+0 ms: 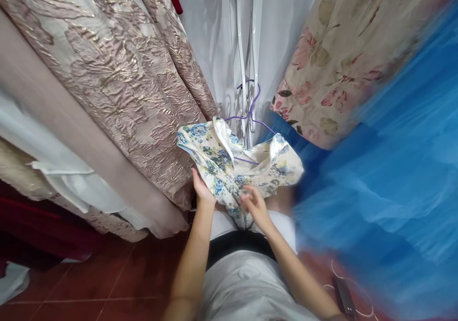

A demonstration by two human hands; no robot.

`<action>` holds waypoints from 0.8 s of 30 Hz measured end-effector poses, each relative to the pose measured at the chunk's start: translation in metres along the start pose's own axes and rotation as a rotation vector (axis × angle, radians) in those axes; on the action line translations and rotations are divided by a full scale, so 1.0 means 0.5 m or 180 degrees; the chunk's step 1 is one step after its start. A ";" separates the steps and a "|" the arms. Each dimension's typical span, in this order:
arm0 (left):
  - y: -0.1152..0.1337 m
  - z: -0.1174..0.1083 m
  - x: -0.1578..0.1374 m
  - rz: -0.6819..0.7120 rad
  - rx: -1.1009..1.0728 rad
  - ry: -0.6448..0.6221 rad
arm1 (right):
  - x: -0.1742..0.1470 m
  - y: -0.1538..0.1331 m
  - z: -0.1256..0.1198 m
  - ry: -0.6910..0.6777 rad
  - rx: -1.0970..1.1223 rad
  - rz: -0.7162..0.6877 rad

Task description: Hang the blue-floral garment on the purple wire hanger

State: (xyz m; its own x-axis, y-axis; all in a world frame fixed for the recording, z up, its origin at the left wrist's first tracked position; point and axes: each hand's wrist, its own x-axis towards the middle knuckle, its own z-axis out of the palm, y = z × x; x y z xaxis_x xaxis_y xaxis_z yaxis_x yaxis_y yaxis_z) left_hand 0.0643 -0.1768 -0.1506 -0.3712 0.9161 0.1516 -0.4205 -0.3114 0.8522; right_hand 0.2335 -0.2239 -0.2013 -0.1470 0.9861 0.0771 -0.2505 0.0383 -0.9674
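Observation:
A white shirt with blue and yellow flowers hangs from a purple wire hanger in front of my legs. My left hand holds the shirt's lower left side, thumb showing and the other fingers hidden behind the cloth. On the front of the shirt, my right hand touches the gathered fabric near the middle with slightly bent fingers that stand apart. The shirt's collar lies open around the hanger, and its lower part bunches downward.
Pinkish fabric with metallic leaf patterns hangs at left, beside white garments. White cloth and straps hang ahead. Floral cloth and blurred blue fabric hang at right. A dark power strip with a cable lies on the red tiled floor.

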 end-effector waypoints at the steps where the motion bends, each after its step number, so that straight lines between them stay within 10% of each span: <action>1: -0.001 -0.004 0.001 0.0001 -0.0267 0.0043 | 0.012 -0.003 -0.004 0.0034 -0.0129 -0.0080; 20: -0.094 -0.016 -0.087 0.0097 0.1241 -0.0226 | 0.021 -0.030 -0.003 0.0420 -0.0390 -0.0558; 24: -0.069 -0.037 -0.064 0.1168 0.1503 0.0668 | 0.014 -0.047 -0.007 0.0343 -0.0428 -0.0470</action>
State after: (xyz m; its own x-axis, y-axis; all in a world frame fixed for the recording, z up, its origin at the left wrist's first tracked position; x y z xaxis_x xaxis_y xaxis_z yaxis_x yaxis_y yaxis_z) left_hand 0.0755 -0.1999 -0.1940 -0.5965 0.6869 0.4152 0.1579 -0.4069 0.8998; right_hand 0.2415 -0.2174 -0.1786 -0.0134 0.9795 0.2010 -0.1309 0.1975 -0.9715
